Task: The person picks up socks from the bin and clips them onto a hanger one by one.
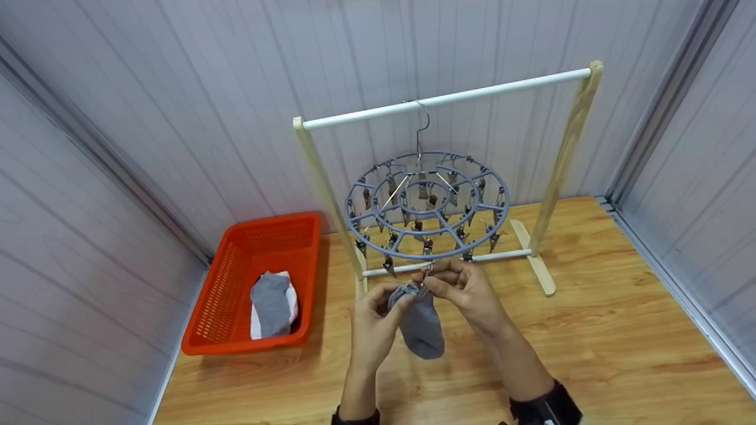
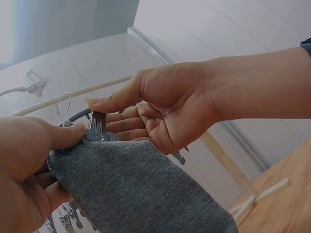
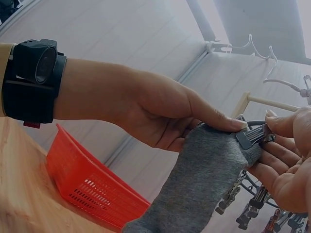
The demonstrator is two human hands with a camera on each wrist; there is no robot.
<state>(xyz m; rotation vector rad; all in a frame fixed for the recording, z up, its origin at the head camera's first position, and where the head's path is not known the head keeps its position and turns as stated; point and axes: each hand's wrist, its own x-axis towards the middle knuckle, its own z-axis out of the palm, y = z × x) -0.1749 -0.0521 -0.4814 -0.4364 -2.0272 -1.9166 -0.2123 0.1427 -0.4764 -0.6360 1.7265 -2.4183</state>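
Observation:
A grey sock (image 1: 422, 330) hangs down between the two hands, below the front rim of a round blue-grey clip hanger (image 1: 407, 255). My left hand (image 1: 375, 319) pinches the sock's cuff between thumb and fingers. Its top edge sits at a metal clip (image 2: 98, 124), which my right hand (image 1: 466, 292) pinches by its upper end with thumb and fingers. In the right wrist view the jaws of that clip (image 3: 252, 137) lie over the cuff (image 3: 238, 131). Parts of the fingers behind the sock are hidden.
The hanger's hook (image 1: 423, 118) hangs on the white bar (image 1: 472, 94) of a wooden-legged rack (image 1: 570, 147). Several other clips dangle from the rings. At left, a red basket (image 1: 204, 330) holds a grey sock (image 1: 273, 304) lying over something white. Wall panels stand behind and at both sides.

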